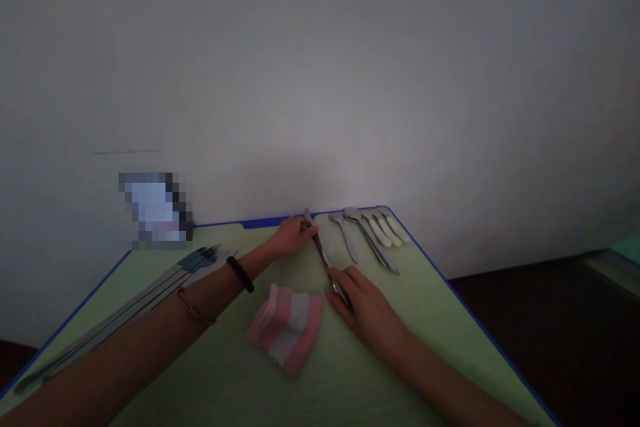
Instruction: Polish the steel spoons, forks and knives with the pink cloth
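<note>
A long, slim metal table knife (322, 252) slants across the middle of the table, its tip pointing toward the wall. My left hand (294, 237) pinches it near the far end. Closer to me, my right hand (363, 300) is closed around the handle end. A folded pink-and-white striped cloth (295, 323) lies on the table between my forearms, touched by neither hand. Right of the knife lies a small metal spoon (346, 238), beside longer metal spoons (374, 245).
Several pieces of cutlery with white handles (395, 230) lie at the far right corner. Long metal utensils (145, 297) lie at left, partly behind my left arm. A blurred-out device (155, 210) leans at the back left. The green table (425, 320) has a blue edge and meets a wall (320, 80).
</note>
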Available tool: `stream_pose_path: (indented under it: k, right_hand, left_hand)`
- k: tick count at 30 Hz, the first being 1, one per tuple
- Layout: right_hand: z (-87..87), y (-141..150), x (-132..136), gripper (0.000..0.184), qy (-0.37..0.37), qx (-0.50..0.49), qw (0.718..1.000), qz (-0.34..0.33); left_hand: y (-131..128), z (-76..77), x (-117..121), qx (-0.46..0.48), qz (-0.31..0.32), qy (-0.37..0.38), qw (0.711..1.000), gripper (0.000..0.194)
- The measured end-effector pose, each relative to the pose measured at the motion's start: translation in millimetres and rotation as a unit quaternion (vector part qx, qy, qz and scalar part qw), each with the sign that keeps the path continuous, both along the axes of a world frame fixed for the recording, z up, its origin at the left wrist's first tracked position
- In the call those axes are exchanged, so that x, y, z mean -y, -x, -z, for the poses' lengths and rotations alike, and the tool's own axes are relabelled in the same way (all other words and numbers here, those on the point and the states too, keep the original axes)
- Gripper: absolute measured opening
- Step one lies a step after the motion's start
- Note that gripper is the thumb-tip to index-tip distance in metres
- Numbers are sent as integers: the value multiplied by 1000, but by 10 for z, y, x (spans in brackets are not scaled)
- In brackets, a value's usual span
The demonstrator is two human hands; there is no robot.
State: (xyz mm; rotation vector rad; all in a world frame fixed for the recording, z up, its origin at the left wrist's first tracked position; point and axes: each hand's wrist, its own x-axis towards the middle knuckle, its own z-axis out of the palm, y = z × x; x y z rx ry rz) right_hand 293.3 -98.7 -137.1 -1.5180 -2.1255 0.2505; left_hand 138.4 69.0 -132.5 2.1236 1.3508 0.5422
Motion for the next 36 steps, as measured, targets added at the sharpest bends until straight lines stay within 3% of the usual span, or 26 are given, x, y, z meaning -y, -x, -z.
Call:
stream_pose_path:
  k: [6, 10, 17, 36]
  right_hand:
    - [-14, -25, 32, 30, -40, 105, 993, 29]
    - [-27, -30, 54, 30, -54, 139, 988, 29]
    - [-35, -26, 19, 34, -42, 163, 984, 64]
    - [-79, -55, -26, 32, -58, 233, 968, 73]
  left_hand:
    - [57, 108, 86, -123, 33, -111, 986, 60]
    - [39, 106, 126, -167, 65, -144, 973, 51]
    - [-83, 122, 62, -202, 47, -165, 964, 56]
    - [-129, 126, 32, -211, 54, -169, 961, 59]
